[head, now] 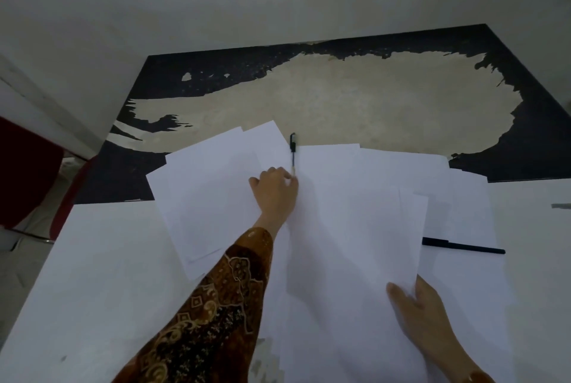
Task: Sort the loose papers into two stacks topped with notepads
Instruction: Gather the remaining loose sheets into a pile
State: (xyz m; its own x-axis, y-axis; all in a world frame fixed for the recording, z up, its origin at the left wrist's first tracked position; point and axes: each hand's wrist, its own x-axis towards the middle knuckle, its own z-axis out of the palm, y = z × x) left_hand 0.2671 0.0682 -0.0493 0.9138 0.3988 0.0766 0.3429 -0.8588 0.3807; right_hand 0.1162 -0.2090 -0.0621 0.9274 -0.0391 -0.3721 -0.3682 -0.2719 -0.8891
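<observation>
1. Papers [355, 212] lay fanned in an untidy overlap across the near half of the table [386, 98], some tilted to the left, others spreading right and toward the person; no notepad showed anywhere in view.
2. Left hand [276, 189], at the end of a patterned sleeve [216, 305], reached out over the sheets with its fingers curled narrow around the lower tip of a black pen [292, 151], which lay at the far edge of the papers.
3. Right hand [423, 311] rested nearer the body with its fingers spread fairly wide, and it seemed to pinch or press the lower corner of the top sheets (blur hid the exact grip).
4. A second dark pen [463, 247] lay to the right, partly tucked under the sheets.
5. Clearing both pens off the pile looked like the sensible step before any sorting, judged from the layout.
6. Lifting the pen straight up, rather than dragging it, should keep the loose sheets from sliding.
7. Keeping the right hand's light pressure on the pile would steady it meanwhile.
</observation>
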